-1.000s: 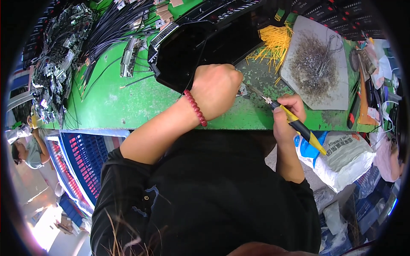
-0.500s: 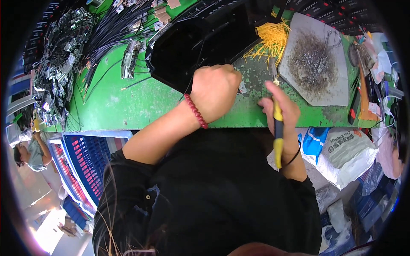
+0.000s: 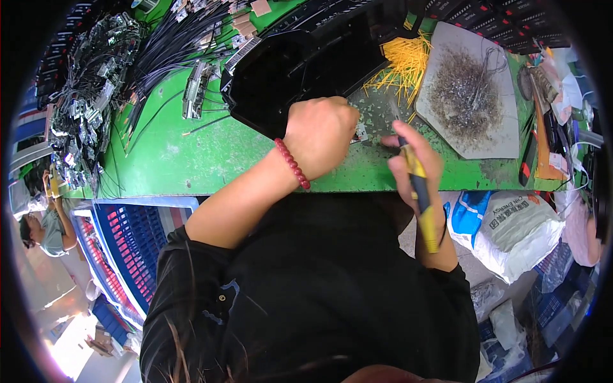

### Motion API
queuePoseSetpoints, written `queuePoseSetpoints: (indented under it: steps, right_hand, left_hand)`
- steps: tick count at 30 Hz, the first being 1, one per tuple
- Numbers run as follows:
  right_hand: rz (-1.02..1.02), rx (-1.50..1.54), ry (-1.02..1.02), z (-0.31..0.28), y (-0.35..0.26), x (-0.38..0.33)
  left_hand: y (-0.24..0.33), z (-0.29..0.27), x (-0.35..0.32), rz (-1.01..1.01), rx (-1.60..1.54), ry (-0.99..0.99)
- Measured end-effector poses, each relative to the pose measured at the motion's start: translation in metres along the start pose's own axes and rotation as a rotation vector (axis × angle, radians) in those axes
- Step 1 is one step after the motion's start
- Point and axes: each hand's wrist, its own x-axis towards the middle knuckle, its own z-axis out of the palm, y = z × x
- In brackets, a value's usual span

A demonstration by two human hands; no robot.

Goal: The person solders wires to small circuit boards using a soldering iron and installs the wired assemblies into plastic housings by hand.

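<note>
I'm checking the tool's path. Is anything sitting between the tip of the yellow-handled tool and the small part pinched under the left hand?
Nothing visible does. The right hand holds the yellow-handled tool with its tip toward the small part at the left hand; only bare, scuffed green bench shows between them.
</note>
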Motion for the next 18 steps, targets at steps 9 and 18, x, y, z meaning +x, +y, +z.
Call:
queuePoseSetpoints:
  steps: [9,18]
  right_hand:
    - [0.309,0.297,0.189,-0.013,-0.003,-0.015]
    - [0.349,0.306,0.114,-0.011,-0.006,-0.009]
  left_hand:
    - [-0.003,-0.002,0.007,-0.045,-0.041,-0.091]
    - [-0.007,-0.005,0.011,-0.086,-0.100,-0.141]
